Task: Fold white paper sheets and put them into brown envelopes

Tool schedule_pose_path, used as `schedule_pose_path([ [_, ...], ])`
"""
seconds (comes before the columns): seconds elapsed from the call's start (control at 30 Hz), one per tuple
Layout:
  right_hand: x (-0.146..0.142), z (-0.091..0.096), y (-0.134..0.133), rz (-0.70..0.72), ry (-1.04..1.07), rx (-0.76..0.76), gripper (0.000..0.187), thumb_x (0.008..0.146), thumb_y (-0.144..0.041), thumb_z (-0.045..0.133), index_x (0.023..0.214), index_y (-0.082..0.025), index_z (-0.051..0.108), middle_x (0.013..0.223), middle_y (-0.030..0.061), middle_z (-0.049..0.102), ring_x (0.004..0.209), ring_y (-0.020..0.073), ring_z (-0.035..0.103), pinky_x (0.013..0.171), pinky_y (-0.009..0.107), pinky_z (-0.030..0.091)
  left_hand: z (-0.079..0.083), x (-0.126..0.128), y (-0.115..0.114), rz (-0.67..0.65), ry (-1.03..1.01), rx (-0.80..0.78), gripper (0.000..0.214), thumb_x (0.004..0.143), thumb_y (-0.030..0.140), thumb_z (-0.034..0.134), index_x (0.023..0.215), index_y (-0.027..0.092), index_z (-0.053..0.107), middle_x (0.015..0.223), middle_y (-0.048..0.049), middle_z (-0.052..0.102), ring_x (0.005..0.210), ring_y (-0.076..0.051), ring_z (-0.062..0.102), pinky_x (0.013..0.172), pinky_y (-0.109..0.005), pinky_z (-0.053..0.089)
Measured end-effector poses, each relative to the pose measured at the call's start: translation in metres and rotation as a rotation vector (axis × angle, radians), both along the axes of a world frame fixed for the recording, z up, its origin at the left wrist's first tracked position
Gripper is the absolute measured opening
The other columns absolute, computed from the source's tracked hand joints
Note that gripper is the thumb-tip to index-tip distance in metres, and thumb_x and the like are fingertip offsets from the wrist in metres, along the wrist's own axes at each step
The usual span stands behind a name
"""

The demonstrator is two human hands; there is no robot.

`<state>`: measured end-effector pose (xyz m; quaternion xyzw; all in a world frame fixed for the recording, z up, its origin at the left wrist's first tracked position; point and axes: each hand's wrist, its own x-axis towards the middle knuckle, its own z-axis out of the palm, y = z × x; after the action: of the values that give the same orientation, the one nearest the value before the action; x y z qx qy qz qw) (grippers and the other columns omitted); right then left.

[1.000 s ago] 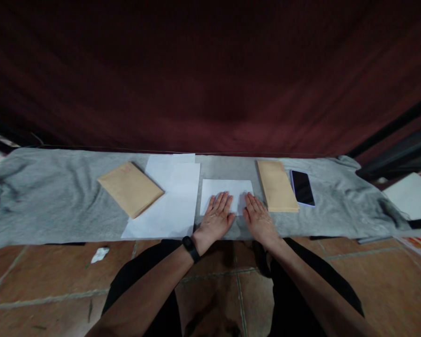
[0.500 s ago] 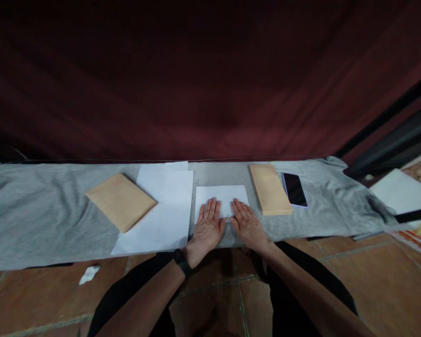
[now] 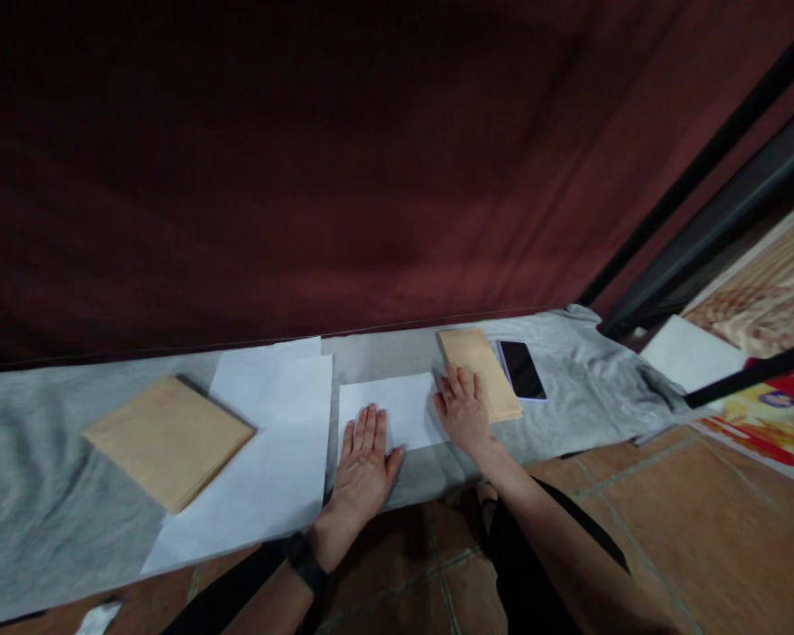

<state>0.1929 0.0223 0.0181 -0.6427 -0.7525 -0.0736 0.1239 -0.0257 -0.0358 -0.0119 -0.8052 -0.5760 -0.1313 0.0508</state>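
On the near edge of a wrinkly grey cloth (image 3: 53, 494), the left fingers (image 3: 365, 428) lie flat and close together. Their tips press on the near left corner of a small white folded sheet of paper (image 3: 397, 401). They grip nothing, and the left hand (image 3: 361, 467) is open, palm down, with its heel on the cloth. A black band (image 3: 304, 562) goes round that wrist.

The right fingers (image 3: 461, 385) are flat and open too, and they hold nothing. They rest on the left side of a slim tan paper envelope (image 3: 483, 351), while the thumb side of the right hand (image 3: 464, 414) touches the right edge of the small white paper. So the paper sits in the middle of the cloth, between the two hands.

Just beside the slim envelope, toward the right end of the cloth, lies a flat black phone (image 3: 521, 369). Left of the small paper are big white sheets (image 3: 271, 441), and a wide tan envelope (image 3: 168, 438) lies tilted, partly on top of them.

Behind the far edge hangs a dark red curtain (image 3: 304, 176). Below the near edge is a brown tile floor (image 3: 701, 529), with a tiny white crumpled scrap (image 3: 96, 617) on it.
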Motion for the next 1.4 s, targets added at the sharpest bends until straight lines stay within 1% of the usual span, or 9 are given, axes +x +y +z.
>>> schedule_pose_path([
  [0.13, -0.001, -0.001, 0.007, -0.098, -0.023, -0.028, 0.049, 0.102, -0.035, 0.042, 0.139, -0.006, 0.057, 0.157, 0.0176, 0.04, 0.145, 0.0359, 0.036, 0.121, 0.058, 0.017, -0.003, -0.003, 0.002, -0.018, 0.004, 0.043, 0.068, 0.1, 0.051, 0.036, 0.151, 0.007, 0.038, 0.158, -0.0193, 0.039, 0.149, -0.031, 0.033, 0.12, -0.051, 0.03],
  [0.33, -0.007, -0.007, 0.001, -0.101, 0.008, -0.034, 0.054, 0.101, -0.035, 0.044, 0.141, 0.001, 0.053, 0.156, 0.0226, 0.039, 0.146, 0.0358, 0.035, 0.121, 0.052, 0.021, 0.0, 0.0, 0.0, -0.003, -0.003, 0.025, 0.069, 0.099, 0.049, 0.039, 0.152, 0.005, 0.037, 0.159, -0.0203, 0.036, 0.149, -0.032, 0.033, 0.119, -0.052, 0.032],
  [0.5, -0.034, -0.014, -0.023, 0.164, 0.079, -0.001, 0.055, 0.104, -0.034, 0.037, 0.151, -0.005, 0.042, 0.161, 0.0148, 0.034, 0.151, 0.0283, 0.028, 0.121, 0.047, 0.026, 0.003, 0.003, -0.002, 0.011, -0.007, -0.008, 0.066, 0.098, 0.044, 0.04, 0.152, 0.005, 0.037, 0.16, -0.0196, 0.035, 0.149, -0.031, 0.031, 0.12, -0.052, 0.03],
  [0.57, -0.045, -0.02, -0.032, 0.284, 0.102, -0.007, 0.053, 0.105, -0.031, 0.035, 0.153, -0.011, 0.038, 0.161, 0.0104, 0.034, 0.15, 0.024, 0.029, 0.122, 0.043, 0.027, 0.004, 0.003, -0.003, 0.015, -0.009, -0.017, 0.063, 0.098, 0.039, 0.041, 0.152, 0.007, 0.036, 0.16, -0.0174, 0.036, 0.15, -0.03, 0.03, 0.121, -0.052, 0.029],
  [0.63, -0.051, -0.024, -0.038, 0.334, 0.114, -0.016, 0.051, 0.105, -0.028, 0.033, 0.153, -0.013, 0.039, 0.16, 0.009, 0.037, 0.149, 0.0215, 0.032, 0.122, 0.041, 0.028, 0.004, 0.004, -0.004, 0.014, -0.013, -0.027, 0.062, 0.097, 0.035, 0.042, 0.153, 0.01, 0.036, 0.16, -0.0147, 0.037, 0.15, -0.03, 0.029, 0.122, -0.052, 0.027],
  [0.77, -0.048, -0.029, -0.039, 0.309, 0.112, 0.005, 0.051, 0.105, -0.029, 0.035, 0.153, -0.012, 0.04, 0.158, 0.0118, 0.041, 0.148, 0.0225, 0.035, 0.121, 0.042, 0.03, 0.004, 0.004, -0.006, 0.022, -0.043, -0.036, 0.062, 0.098, 0.034, 0.041, 0.155, 0.011, 0.031, 0.161, -0.0149, 0.035, 0.151, -0.028, 0.028, 0.123, -0.051, 0.026],
  [1.0, -0.036, -0.033, -0.037, 0.261, 0.083, 0.003, 0.054, 0.106, -0.034, 0.032, 0.154, -0.008, 0.036, 0.159, 0.014, 0.038, 0.149, 0.0228, 0.033, 0.122, 0.042, 0.027, 0.006, 0.004, -0.01, 0.11, -0.065, -0.06, 0.065, 0.097, 0.032, 0.041, 0.153, 0.0, 0.029, 0.161, -0.0231, 0.029, 0.152, -0.029, 0.024, 0.123, -0.047, 0.027],
  [1.2, -0.027, -0.033, -0.037, 0.232, 0.067, -0.03, 0.056, 0.107, -0.036, 0.03, 0.154, -0.007, 0.036, 0.16, 0.0154, 0.035, 0.149, 0.0246, 0.032, 0.121, 0.043, 0.027, 0.007, 0.002, -0.01, 0.155, -0.082, -0.058, 0.066, 0.097, 0.028, 0.037, 0.156, 0.003, 0.022, 0.162, -0.0215, 0.029, 0.152, -0.029, 0.023, 0.123, -0.05, 0.026],
  [1.4, -0.026, -0.032, -0.038, 0.221, 0.078, -0.03, 0.057, 0.106, -0.035, 0.03, 0.156, -0.009, 0.032, 0.16, 0.0161, 0.034, 0.148, 0.0272, 0.035, 0.12, 0.048, 0.028, 0.014, 0.001, -0.008, 0.181, -0.057, -0.112, 0.062, 0.096, 0.026, 0.037, 0.152, -0.001, 0.032, 0.16, -0.0228, 0.031, 0.152, -0.031, 0.024, 0.123, -0.049, 0.025],
])
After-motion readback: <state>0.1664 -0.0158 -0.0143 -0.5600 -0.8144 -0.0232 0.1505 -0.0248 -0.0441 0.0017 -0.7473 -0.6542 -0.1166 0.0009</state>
